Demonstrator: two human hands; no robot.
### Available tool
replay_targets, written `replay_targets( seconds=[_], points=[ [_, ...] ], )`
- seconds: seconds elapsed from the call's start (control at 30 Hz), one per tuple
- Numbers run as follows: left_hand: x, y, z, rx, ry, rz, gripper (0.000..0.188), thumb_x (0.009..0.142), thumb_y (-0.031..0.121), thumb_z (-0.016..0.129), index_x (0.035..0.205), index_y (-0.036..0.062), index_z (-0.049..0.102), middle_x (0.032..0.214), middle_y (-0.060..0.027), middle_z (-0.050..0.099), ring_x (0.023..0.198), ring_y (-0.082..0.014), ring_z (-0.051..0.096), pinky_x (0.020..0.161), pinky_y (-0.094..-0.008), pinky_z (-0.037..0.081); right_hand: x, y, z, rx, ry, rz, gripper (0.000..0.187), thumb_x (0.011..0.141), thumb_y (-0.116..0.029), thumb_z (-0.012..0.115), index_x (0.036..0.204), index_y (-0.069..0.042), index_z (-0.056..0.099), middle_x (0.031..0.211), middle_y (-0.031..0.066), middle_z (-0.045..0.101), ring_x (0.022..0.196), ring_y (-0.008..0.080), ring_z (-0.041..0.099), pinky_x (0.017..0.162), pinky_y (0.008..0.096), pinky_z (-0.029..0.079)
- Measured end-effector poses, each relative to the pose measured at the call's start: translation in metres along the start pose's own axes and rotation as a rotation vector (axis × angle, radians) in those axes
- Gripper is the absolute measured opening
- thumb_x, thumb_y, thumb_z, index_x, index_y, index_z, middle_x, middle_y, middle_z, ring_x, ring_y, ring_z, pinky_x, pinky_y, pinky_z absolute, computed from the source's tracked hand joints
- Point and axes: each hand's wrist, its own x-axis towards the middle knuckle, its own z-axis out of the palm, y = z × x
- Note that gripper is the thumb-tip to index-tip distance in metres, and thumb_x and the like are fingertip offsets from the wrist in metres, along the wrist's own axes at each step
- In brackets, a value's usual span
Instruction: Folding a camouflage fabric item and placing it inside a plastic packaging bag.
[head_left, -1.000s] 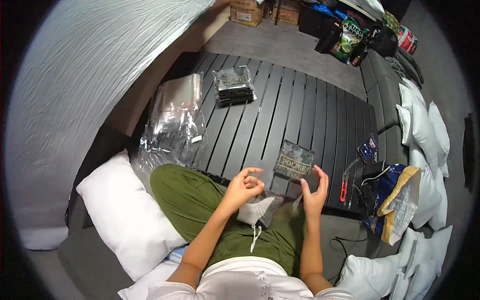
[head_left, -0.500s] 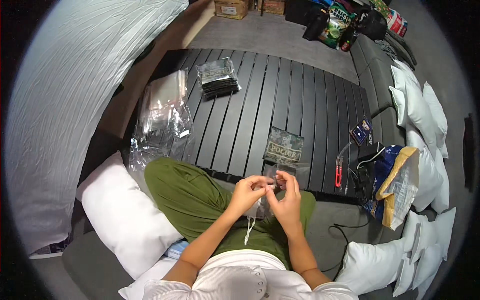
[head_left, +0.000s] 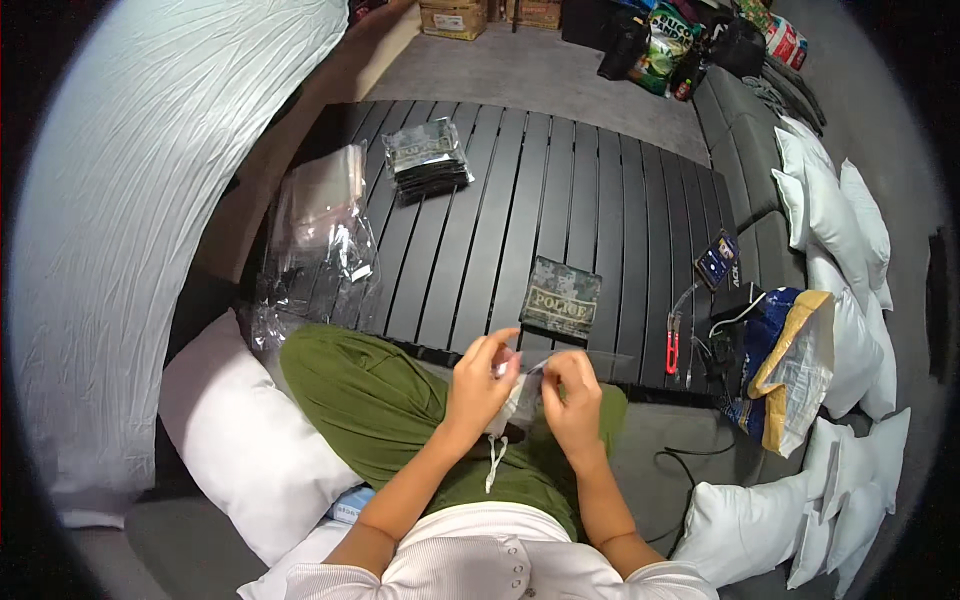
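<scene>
Both hands over the lap, at the tabletop's (head_left: 478,250) near edge, handling a clear plastic bag (head_left: 527,385). Right hand (head_left: 573,400): grip pinching the bag film, thumb against bent fingers. Left hand (head_left: 480,388): fingers curved, index finger sticking out forward, film at the fingertips; cannot tell if that grip is pressed together on it. Bag spans the gap between the hands, a thin edge running out to the right beyond the right hand. Bag outline partly lost, see-through

Camouflage pouch (head_left: 562,297), flat and square with a framed yellowish label, lies on the dark slatted tabletop just beyond the hands, touched by neither. Far left: stack of bagged camouflage pouches (head_left: 427,162), neat pile, glossy wraps. Left of that, nearer the person: heap of clear plastic sleeves (head_left: 318,215), crumpled film at its near end

Right end of tabletop: smartphone (head_left: 716,260), red-handled cutter (head_left: 672,352) nearer the person. Blue-and-yellow sack (head_left: 790,375) beside that end, open. White pillow (head_left: 245,440) left of the green trousers (head_left: 365,395); more white pillows (head_left: 845,365) along the grey sofa (head_left: 745,150) on the right
</scene>
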Motion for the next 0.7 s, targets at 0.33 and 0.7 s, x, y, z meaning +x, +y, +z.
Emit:
replay_targets(
  seconds=[0.33,0.7],
  points=[
    [0.013,0.007,-0.021,0.112,0.041,-0.107,0.031,0.075,0.005,0.064,0.106,0.0058,0.058,0.079,-0.005,0.058,0.059,-0.0092,0.051,0.054,-0.0212,0.043,0.007,-0.012,0.013,-0.215,-0.127,-0.124,0.036,0.067,0.007,0.055,0.1,-0.005,0.06,0.082,0.0111,0.044,0.073,0.0246,0.048,0.065,0.0324,0.042],
    [0.011,0.032,0.011,0.184,-0.395,0.227,0.026,0.077,0.013,0.061,0.103,0.0118,0.057,0.083,-0.0058,0.057,0.07,-0.023,0.061,0.058,-0.0324,0.049,-0.001,-0.02,-0.059,-0.768,-0.506,-0.787,0.026,0.068,-0.013,0.056,0.092,-0.003,0.061,0.089,0.0074,0.058,0.084,0.0206,0.054,0.086,0.0374,0.043]
  ],
)
